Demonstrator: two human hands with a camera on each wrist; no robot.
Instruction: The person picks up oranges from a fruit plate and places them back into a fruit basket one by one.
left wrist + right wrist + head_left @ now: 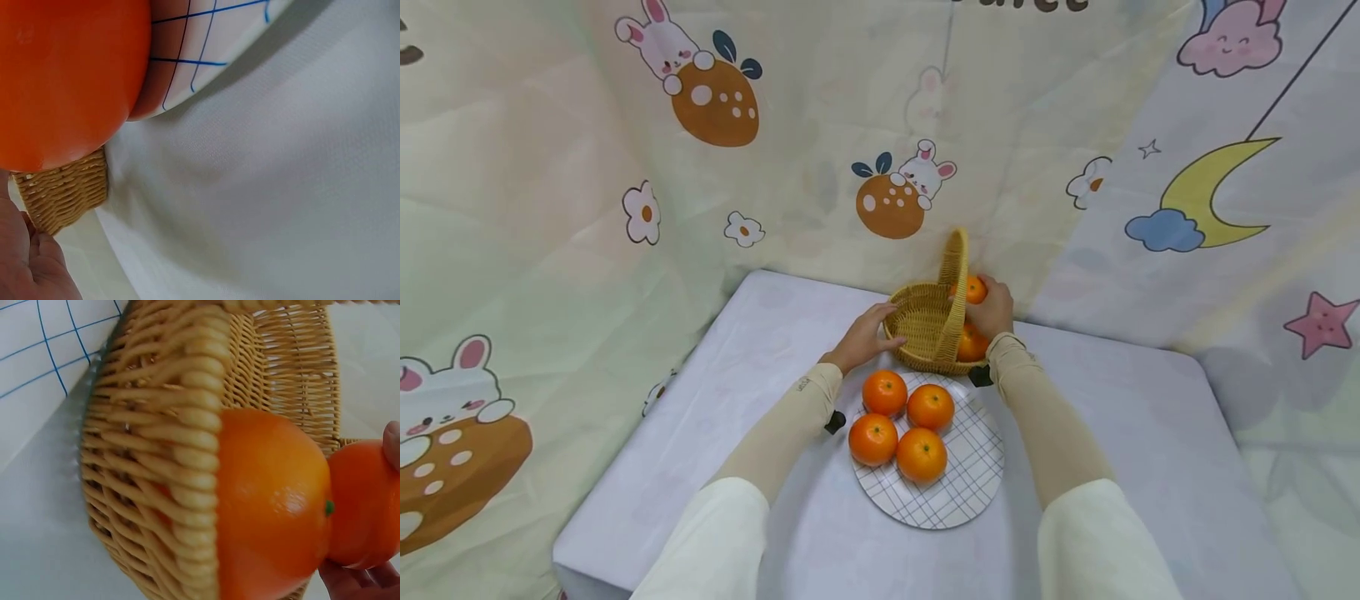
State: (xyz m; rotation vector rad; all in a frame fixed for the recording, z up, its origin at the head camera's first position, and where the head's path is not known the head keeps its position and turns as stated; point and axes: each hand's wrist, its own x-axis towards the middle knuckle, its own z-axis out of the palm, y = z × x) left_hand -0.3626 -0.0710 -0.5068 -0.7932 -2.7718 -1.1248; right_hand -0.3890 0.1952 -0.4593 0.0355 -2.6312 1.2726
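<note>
A yellow wicker basket [917,321] with a tall arched handle stands at the back of the table. My left hand [861,337] holds its left rim, the thumb over the inner side. My right hand [992,310] grips an orange [975,289] at the basket's right end, behind the handle. Below it, a second orange [972,343] lies inside the basket; the right wrist view shows this orange [269,500] close up, touching the held orange [359,500]. In front of the basket, several oranges [922,456] sit on a round checked plate [973,479].
A white cloth covers the table [1120,442]. Behind it hangs a printed curtain [805,167] with rabbits and flowers, close to the basket. The plate's far edge lies right by the basket's front, under my forearms.
</note>
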